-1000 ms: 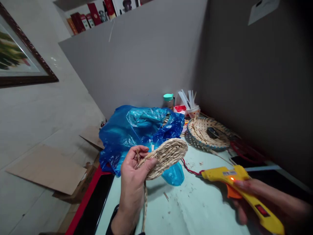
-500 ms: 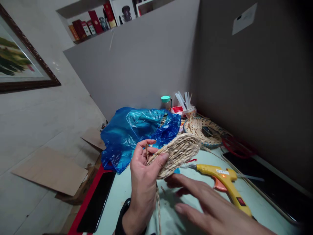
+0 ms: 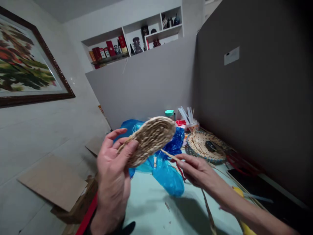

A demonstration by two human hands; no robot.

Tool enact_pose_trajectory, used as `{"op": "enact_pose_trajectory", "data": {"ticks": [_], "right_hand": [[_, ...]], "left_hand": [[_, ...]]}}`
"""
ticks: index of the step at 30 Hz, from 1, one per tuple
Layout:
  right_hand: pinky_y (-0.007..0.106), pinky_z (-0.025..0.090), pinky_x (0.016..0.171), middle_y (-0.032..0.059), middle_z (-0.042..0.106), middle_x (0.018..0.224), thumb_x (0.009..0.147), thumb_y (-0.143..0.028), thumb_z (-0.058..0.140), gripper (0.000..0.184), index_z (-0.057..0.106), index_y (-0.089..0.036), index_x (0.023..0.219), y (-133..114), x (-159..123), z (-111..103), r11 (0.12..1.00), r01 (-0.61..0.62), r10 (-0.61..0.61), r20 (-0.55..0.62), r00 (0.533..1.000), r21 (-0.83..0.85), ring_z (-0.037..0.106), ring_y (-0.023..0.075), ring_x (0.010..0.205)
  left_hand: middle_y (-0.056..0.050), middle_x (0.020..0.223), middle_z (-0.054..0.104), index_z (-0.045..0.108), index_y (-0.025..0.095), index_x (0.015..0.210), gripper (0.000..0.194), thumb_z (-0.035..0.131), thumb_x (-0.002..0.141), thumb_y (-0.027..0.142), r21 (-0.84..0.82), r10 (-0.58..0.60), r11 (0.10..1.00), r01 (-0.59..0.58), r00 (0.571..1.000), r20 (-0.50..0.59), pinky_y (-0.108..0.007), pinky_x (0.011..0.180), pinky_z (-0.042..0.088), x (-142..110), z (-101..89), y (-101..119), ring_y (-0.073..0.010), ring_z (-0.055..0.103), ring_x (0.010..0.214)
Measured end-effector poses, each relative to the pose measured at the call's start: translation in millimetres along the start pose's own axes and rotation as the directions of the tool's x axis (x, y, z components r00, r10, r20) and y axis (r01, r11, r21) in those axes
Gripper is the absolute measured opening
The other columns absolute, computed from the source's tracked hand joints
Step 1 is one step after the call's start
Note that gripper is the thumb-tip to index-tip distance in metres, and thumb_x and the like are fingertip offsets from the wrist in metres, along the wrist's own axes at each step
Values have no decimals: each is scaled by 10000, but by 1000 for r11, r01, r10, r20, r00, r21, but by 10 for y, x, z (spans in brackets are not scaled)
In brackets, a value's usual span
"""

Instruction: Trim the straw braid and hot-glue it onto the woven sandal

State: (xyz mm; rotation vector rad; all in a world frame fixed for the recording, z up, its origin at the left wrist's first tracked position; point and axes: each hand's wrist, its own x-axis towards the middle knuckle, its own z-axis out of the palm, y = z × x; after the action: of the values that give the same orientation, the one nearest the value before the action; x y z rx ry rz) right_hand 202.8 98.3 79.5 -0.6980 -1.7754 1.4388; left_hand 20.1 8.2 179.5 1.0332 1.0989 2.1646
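Note:
My left hand [image 3: 114, 163] grips one end of a coiled straw sole [image 3: 153, 140], an oval of braided straw cord tilted up above the table. The thumb lies on its near face, with the fingers behind. To the right, my right hand [image 3: 193, 166] pinches a straw cord [image 3: 168, 154] between thumb and fingers. This cord reaches toward the sole's lower right edge; whether it joins there I cannot tell. More cord [image 3: 207, 209] hangs below my right wrist. Under my right forearm a yellow glue gun [image 3: 238, 192] is mostly hidden.
Behind the sole lies a blue plastic bag [image 3: 168, 178] on the pale green table [image 3: 146, 202]. Further right stand a woven basket [image 3: 204, 147] with a dark object in it, a cup of glue sticks [image 3: 192, 124] and a jar with a green lid [image 3: 169, 113]. Grey partitions [image 3: 156, 85] close off the back and right.
My left hand has moved left and up with the sole. My right hand, apart and free before, now pinches the cord. The view has tilted up, and the glue gun is largely covered.

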Motion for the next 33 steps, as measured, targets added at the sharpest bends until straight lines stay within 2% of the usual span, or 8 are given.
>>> {"op": "enact_pose_trajectory", "data": {"ticks": [5, 12, 14, 17, 20, 24, 29, 33], "right_hand": [[237, 327, 467, -2, 643, 765, 947, -480, 610, 316, 729, -195, 1012, -132, 18, -411, 990, 82, -98, -138, 985, -119, 450, 103, 539], [253, 496, 724, 5, 778, 902, 975, -349, 670, 171, 801, -241, 956, -151, -104, -424, 897, 271, -337, -145, 930, -349, 683, 140, 799], [227, 488, 680, 6, 751, 865, 986, -223, 653, 137, 783, -207, 1027, -126, -163, -400, 783, 401, -490, -74, 869, -475, 659, 112, 750], [232, 415, 547, -1, 631, 746, 1002, -102, 594, 188, 747, -144, 1104, -112, -248, -380, 521, 521, -645, 87, 759, -676, 529, 100, 629], [280, 402, 544, 21, 636, 753, 1002, -101, 607, 213, 746, -131, 1161, -99, -313, -376, 410, 510, -662, 137, 737, -756, 510, 127, 650], [337, 443, 617, 56, 724, 875, 958, -56, 646, 343, 723, -135, 1282, -57, -386, -387, 351, 516, -688, 159, 708, -781, 559, 172, 752], [366, 423, 595, 54, 738, 949, 981, -61, 584, 468, 638, -200, 1425, -40, -457, -393, 353, 509, -616, 215, 758, -785, 547, 200, 747], [355, 432, 560, 33, 733, 891, 999, -147, 596, 429, 651, -274, 1405, -35, -462, -390, 333, 475, -630, 182, 755, -815, 555, 199, 693]], "left_hand": [[16, 802, 721, 650, 211, 1031, 484, 940, 663, 331, 274, -225, 943, 189, 968, 106, -208, 574, 573, -40, -270, -165, -133, 683, 657], [57, 836, 688, 651, 268, 1048, 314, 824, 800, 353, 467, -496, 821, 329, 817, 295, -173, 618, 445, -212, -264, -644, -75, 589, 689], [47, 884, 705, 645, 288, 1091, 343, 821, 803, 352, 492, -537, 796, 354, 788, 302, -198, 660, 448, -248, -243, -708, -95, 613, 750], [26, 927, 728, 645, 294, 1113, 379, 830, 785, 345, 510, -573, 770, 383, 766, 290, -242, 708, 459, -298, -236, -747, -130, 643, 807], [37, 894, 736, 656, 299, 1079, 388, 844, 740, 300, 504, -583, 759, 412, 774, 246, -267, 777, 473, -335, -232, -740, -150, 667, 833], [68, 829, 723, 699, 311, 1026, 363, 859, 705, 251, 503, -562, 756, 418, 809, 172, -242, 818, 479, -346, -219, -710, -135, 674, 832], [94, 827, 724, 763, 369, 999, 324, 849, 732, 207, 503, -508, 797, 333, 821, 260, -178, 715, 490, -324, -246, -707, -94, 652, 761], [109, 830, 732, 812, 413, 944, 307, 810, 749, 176, 526, -471, 802, 283, 841, 265, -133, 715, 489, -331, -252, -711, -82, 663, 797]]}}
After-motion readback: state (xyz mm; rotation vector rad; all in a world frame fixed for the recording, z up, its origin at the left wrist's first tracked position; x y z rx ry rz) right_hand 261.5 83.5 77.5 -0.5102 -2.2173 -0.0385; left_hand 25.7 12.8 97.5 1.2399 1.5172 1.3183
